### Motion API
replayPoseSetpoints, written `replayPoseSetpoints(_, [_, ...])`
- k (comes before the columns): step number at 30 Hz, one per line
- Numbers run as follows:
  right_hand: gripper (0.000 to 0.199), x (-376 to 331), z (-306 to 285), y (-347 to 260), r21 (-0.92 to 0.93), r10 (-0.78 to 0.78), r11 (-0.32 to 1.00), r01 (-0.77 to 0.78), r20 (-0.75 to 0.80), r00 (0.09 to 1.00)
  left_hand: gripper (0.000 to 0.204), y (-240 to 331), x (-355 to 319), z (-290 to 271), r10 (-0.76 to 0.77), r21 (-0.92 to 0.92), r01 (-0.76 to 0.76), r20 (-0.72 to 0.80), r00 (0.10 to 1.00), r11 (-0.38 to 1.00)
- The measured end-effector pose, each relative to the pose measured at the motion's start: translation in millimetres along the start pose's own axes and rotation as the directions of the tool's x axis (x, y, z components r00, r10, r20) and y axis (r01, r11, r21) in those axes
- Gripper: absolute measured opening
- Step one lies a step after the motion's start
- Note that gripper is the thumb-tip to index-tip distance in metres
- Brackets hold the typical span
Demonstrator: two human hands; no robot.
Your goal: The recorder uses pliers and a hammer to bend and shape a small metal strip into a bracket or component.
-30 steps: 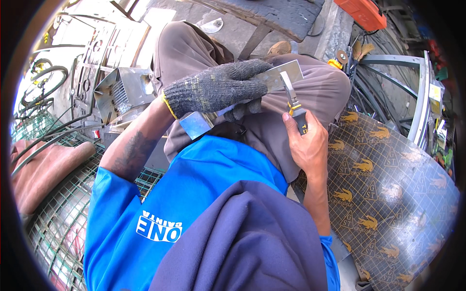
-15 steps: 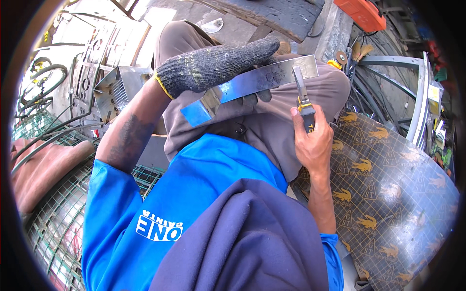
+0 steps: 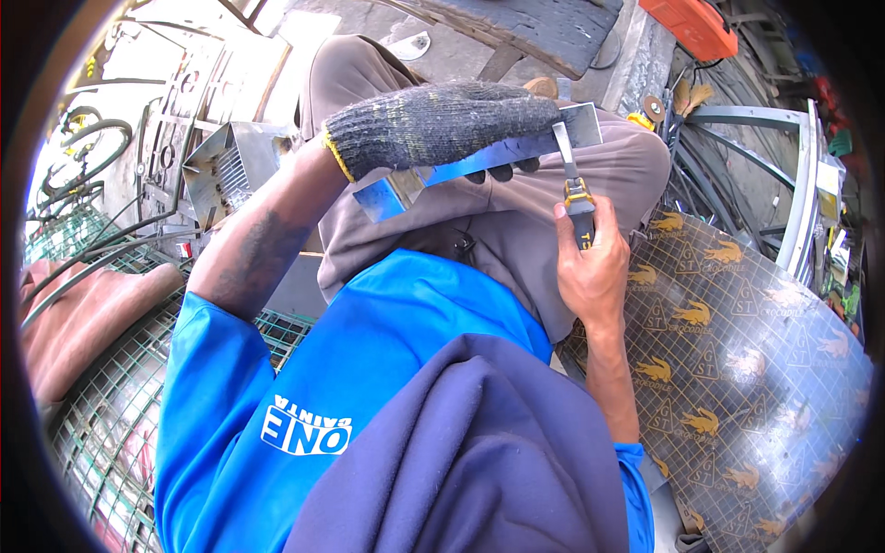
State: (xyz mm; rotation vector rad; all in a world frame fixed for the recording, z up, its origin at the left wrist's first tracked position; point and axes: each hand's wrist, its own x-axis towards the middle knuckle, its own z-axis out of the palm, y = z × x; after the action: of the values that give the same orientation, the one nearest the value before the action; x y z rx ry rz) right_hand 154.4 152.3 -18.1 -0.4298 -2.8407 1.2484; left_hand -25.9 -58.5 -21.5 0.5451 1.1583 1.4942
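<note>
My left hand (image 3: 442, 124), in a dark knitted glove with a yellow cuff, grips a shiny metal strip (image 3: 479, 166) and holds it flat above my lap. The strip runs from lower left to upper right. My bare right hand (image 3: 590, 267) is closed on the yellow-and-black handles of pliers (image 3: 573, 189), held upright. The plier jaws bite the strip's right end, just beside my gloved fingertips.
I sit in brown trousers (image 3: 516, 212) and a blue shirt. A dark printed board (image 3: 737, 350) lies at my right. A folded metal box (image 3: 226, 166) and green wire mesh (image 3: 101, 433) are at my left. An orange tool (image 3: 691, 23) sits at the top.
My left hand has lifted the strip and swung it out longer toward the right. My right hand has turned the pliers upright and closed their jaws on the strip's right end.
</note>
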Motion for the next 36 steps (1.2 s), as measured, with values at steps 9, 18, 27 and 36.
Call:
replayPoseSetpoints(9, [0.021,0.6,1.9,1.5,0.014,0.003,1.000,-0.003,-0.013,1.000,0.046,0.6,0.5,1.2,-0.012,-0.045,0.013,0.028,1.000,0.999])
replayPoseSetpoints(18, [0.021,0.5,0.2,1.6,0.018,0.022,1.000,-0.022,0.007,1.000,0.045,-7.1,10.8,-5.1,0.011,-0.099,-0.006,0.054,0.999,0.995])
replayPoseSetpoints(27, [0.021,0.2,1.5,2.2,0.023,0.008,1.000,-0.008,-0.014,1.000,0.045,-14.9,13.3,-11.4,0.040,-0.155,-0.027,0.080,0.996,0.988])
replayPoseSetpoints(36, [0.021,0.2,3.6,-0.4,0.038,0.007,0.999,-0.005,-0.046,0.999,0.045,-23.9,10.5,-22.2,0.076,-0.214,-0.055,0.087,0.993,0.975])
